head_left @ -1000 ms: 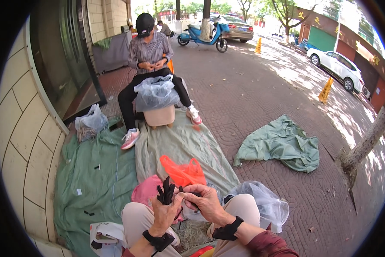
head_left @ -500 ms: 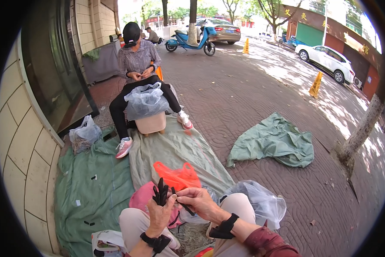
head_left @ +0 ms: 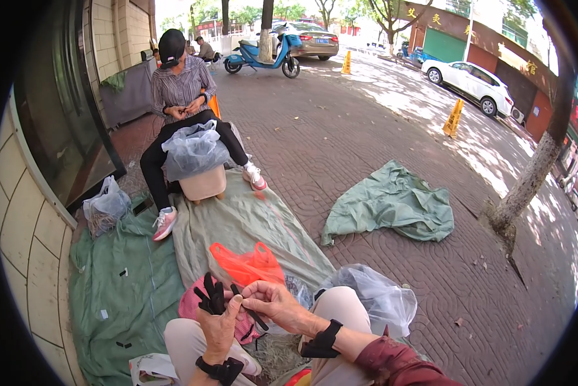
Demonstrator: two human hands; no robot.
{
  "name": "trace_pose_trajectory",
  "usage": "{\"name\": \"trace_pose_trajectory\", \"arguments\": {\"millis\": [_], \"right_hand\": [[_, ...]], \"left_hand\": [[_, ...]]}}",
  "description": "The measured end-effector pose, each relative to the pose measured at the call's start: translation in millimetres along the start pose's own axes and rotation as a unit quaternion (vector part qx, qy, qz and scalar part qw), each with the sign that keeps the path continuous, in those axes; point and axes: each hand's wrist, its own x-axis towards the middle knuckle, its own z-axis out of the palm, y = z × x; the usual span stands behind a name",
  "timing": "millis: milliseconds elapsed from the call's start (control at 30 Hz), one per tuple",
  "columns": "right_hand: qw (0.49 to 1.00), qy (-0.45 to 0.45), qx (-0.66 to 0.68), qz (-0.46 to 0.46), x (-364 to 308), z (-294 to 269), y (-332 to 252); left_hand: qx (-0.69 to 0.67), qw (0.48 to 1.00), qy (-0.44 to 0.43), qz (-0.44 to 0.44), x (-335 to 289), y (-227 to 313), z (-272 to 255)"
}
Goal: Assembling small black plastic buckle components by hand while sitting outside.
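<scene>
My left hand (head_left: pixel 219 329) is closed, with a fanned bunch of narrow black strips (head_left: pixel 212 297) standing up from its fingers. Another black strip (head_left: pixel 257 319) slants down between my two hands. My right hand (head_left: pixel 275 305) pinches at this strip close to my left thumb, so the fingertips of both hands nearly meet. The exact kind of the black pieces is too small to make out. Just beyond my hands lie a red plastic bag (head_left: pixel 249 262) and a pink bag or cloth (head_left: pixel 190 302), partly hidden by my left hand.
A clear plastic bag (head_left: pixel 378 297) lies beside my right knee, a white bag (head_left: pixel 154 369) by my left. Green cloths (head_left: pixel 128 289) cover the paving, with small black pieces on them. Opposite sits a person (head_left: pixel 181 90) behind a beige tub (head_left: pixel 203 185) topped by a plastic bag.
The whole scene has shifted left and slightly up or down in view as my head turned right. Both hands stay together at the black strip, with only slight finger movement.
</scene>
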Motion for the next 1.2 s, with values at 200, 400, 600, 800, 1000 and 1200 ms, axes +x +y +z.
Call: {"name": "trace_pose_trajectory", "arguments": {"millis": [200,400,600,800,1000,1200], "right_hand": [[0.999,-0.042,-0.004,-0.024,-2,7,0],[0.999,-0.016,-0.027,-0.02,-5,7,-12],[1.0,-0.023,-0.001,-0.004,-1,12,-14],[0.996,-0.027,0.078,0.035,2,14,-7],[0.998,-0.031,0.039,0.037,-3,11,-9],[1.0,-0.003,0.031,0.002,-2,9,-11]], "left_hand": [[0.063,0.995,0.015,0.071,-5,9,-5],[-0.028,0.997,-0.047,-0.062,5,9,-3],[-0.101,0.99,-0.06,-0.076,3,9,-5],[-0.11,0.989,-0.012,-0.099,2,-2,-8],[-0.095,0.99,-0.044,-0.093,3,1,-13],[-0.05,0.995,-0.067,-0.055,0,9,-17]]}}
